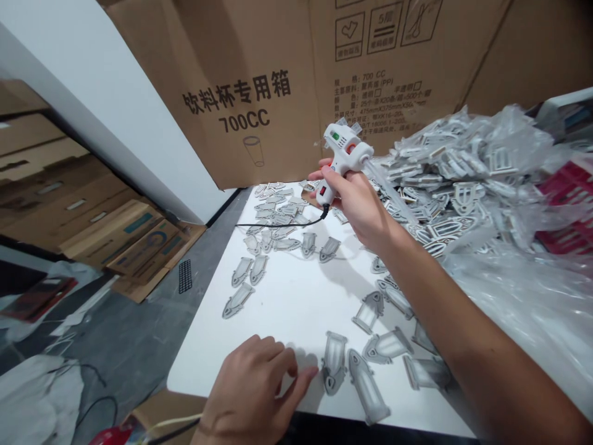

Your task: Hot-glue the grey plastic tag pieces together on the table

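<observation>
My right hand [356, 201] is wrapped around the handle of a white glue gun [340, 157], held up above the far part of the table. A clear glue stick [386, 188] sticks out of its back, and a black cord [287, 224] runs left from the handle. My left hand [259, 383] is low over the table's front edge, fingers loosely curled, thumb stretched out apart from them, with nothing visible in it. Just right of its thumb lies a grey-and-clear, boat-shaped plastic piece [334, 361]. Another such piece [368, 386] lies beside that one.
More similar pieces [241, 300] are spread over the white table [282, 309]. A heap of pieces in clear plastic bags [463, 167] fills the right side. A large cardboard box [259, 49] stands behind. Flattened cartons [130, 232] lean at the left.
</observation>
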A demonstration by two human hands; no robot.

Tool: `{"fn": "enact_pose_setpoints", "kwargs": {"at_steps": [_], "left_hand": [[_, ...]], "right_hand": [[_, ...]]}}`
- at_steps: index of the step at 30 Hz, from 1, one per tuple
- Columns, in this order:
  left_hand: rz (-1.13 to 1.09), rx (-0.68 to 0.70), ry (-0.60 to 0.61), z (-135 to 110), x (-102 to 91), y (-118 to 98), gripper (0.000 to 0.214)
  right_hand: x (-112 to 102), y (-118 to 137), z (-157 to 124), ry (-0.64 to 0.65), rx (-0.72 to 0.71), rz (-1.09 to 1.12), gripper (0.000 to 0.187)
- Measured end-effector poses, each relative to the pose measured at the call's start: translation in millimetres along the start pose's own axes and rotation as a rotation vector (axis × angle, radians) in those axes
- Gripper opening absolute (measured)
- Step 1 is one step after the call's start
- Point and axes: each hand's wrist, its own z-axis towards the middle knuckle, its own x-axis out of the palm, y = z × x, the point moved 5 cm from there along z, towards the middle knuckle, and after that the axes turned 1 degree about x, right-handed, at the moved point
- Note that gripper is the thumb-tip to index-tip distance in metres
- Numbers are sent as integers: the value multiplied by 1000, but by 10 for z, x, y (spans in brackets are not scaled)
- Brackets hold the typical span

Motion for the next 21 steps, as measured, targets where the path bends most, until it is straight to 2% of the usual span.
{"fn": "enact_pose_setpoints", "kwargs": {"at_steps": [3,6,10,15,18,21], "left_hand": [[-154,2,18,108,-32,-98,22],[-268,-29,38,332,42,-237,4],[-353,-131,-38,685,213,-390,12],[-329,-262,69,1050,439,-473,23],[-303,-290,71,1135,464,-445,23],[-314,-326,22,1071,422,-302,24]], "right_hand": [[5,-1,-9,-15,4,4,16],[14,-8,-15,-6,8,2,17],[15,-18,-15,5,3,-7,20],[8,-24,-8,-9,11,-11,20],[-3,-25,1,-15,13,-12,20],[-13,-26,12,-7,6,-3,20]]}}
